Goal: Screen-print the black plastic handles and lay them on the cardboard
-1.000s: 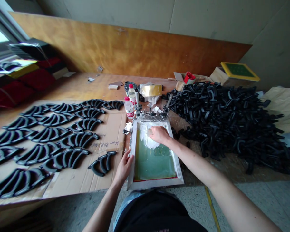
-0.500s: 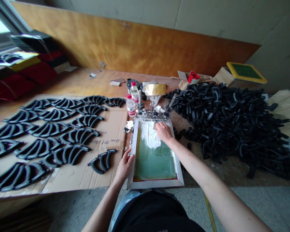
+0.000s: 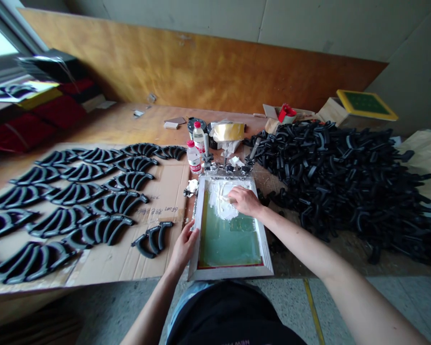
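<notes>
A screen-printing frame (image 3: pixel 267 261) with green mesh lies at the table's front edge, hinged to metal clamps (image 3: pixel 224 168) at its far end. White ink (image 3: pixel 217 203) is spread over the far part of the mesh. My right hand (image 3: pixel 244 200) rests closed on the ink, gripping a small pale tool that is mostly hidden. My left hand (image 3: pixel 184 245) grips the frame's left rail near the front corner. A black curved plastic piece (image 3: pixel 151 239) lies just left of the frame on cardboard.
Rows of black curved pieces (image 3: pixel 75 196) lie on cardboard (image 3: pixel 158 201) to the left. A big heap of black pieces (image 3: pixel 345 177) fills the right. Two bottles (image 3: pixel 194 158), a tape roll (image 3: pixel 232 132) and a spare yellow frame (image 3: pixel 366 104) stand behind.
My right hand slid from the mesh's middle up to the far right, then back left onto the ink. The left hand kept its hold on the frame.
</notes>
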{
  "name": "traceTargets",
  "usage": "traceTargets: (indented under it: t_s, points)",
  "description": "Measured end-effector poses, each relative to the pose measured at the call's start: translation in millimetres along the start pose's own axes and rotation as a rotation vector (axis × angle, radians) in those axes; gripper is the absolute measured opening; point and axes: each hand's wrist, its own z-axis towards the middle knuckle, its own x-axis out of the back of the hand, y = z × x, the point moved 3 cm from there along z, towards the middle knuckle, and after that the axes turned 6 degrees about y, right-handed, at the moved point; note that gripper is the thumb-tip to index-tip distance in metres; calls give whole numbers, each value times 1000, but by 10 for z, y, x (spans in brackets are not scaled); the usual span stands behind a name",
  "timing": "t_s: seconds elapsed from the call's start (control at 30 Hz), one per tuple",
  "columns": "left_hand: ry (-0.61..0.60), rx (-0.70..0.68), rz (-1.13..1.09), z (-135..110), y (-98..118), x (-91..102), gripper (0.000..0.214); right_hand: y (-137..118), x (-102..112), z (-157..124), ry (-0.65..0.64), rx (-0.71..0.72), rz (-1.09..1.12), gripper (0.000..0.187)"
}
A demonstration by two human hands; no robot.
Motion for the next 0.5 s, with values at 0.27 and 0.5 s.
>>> traceTargets:
  t_s: [0.27,0.5]
  points:
    - [-2,51,21,-52,125,-5,75,-2,29,-72,-71,116,71,10]
    - [-52,41,-35,-234,671,110,74,452,431,553,157,-304,-68,58]
